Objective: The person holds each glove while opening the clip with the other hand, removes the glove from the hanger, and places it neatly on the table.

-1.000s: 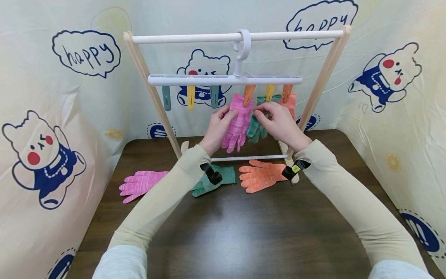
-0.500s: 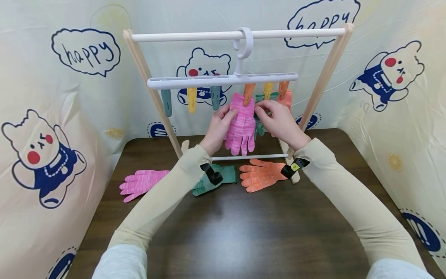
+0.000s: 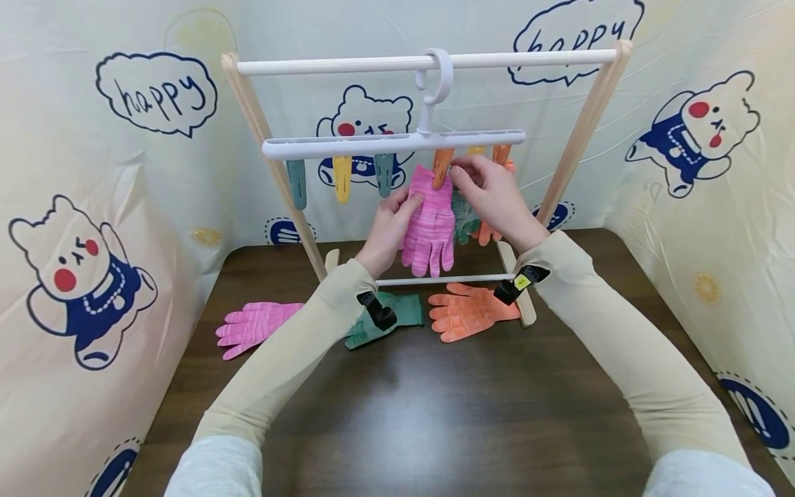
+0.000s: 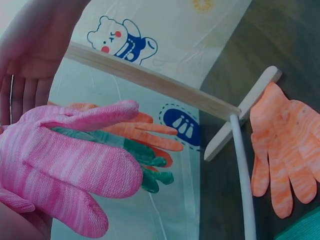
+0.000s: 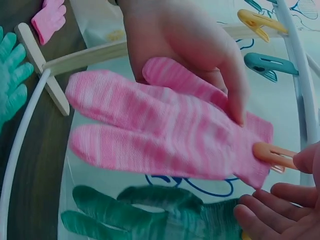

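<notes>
My left hand (image 3: 390, 224) grips the pink glove (image 3: 428, 221), right fingertips (image 3: 458, 174) pinching the orange peg (image 3: 442, 168); squeeze too hard and the glove may drop.

Pink-striped glove (image 3: 428, 221) — orange peg (image 3: 442, 166).

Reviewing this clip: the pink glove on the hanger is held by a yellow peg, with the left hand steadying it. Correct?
Not quite. The peg holding the hanging pink glove is orange, not yellow; the head and right wrist views show it. The left hand does steady it.
</notes>
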`<action>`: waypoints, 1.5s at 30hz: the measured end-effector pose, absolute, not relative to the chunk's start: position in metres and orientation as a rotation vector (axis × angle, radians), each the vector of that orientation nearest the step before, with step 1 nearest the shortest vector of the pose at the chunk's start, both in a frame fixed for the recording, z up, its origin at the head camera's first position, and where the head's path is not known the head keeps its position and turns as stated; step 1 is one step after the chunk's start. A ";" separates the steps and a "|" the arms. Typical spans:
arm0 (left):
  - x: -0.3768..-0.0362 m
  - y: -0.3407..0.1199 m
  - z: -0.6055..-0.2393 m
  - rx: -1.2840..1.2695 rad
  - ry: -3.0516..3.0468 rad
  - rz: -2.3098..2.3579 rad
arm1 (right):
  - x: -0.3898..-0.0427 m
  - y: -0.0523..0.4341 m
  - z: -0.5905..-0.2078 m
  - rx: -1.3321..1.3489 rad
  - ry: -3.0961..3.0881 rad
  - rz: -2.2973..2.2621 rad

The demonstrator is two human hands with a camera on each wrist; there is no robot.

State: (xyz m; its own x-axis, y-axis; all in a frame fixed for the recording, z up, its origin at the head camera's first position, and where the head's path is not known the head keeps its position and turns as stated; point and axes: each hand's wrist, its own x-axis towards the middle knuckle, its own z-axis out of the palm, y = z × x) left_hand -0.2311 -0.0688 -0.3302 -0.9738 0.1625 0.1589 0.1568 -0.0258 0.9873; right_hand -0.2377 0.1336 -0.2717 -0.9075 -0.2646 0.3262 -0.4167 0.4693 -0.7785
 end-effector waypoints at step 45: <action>-0.232 -0.068 -0.338 0.394 2.177 2.271 | -0.256 0.115 -0.277 0.477 -2.244 2.218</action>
State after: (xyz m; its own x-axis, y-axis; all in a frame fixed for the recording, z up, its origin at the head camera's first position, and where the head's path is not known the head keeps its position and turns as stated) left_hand -0.2321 -0.0683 -0.3382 -0.9687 0.1497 0.1980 0.1915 -0.0569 0.9798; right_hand -0.2562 0.1148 -0.2771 -0.9541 -0.2445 0.1729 -0.1757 -0.0103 -0.9844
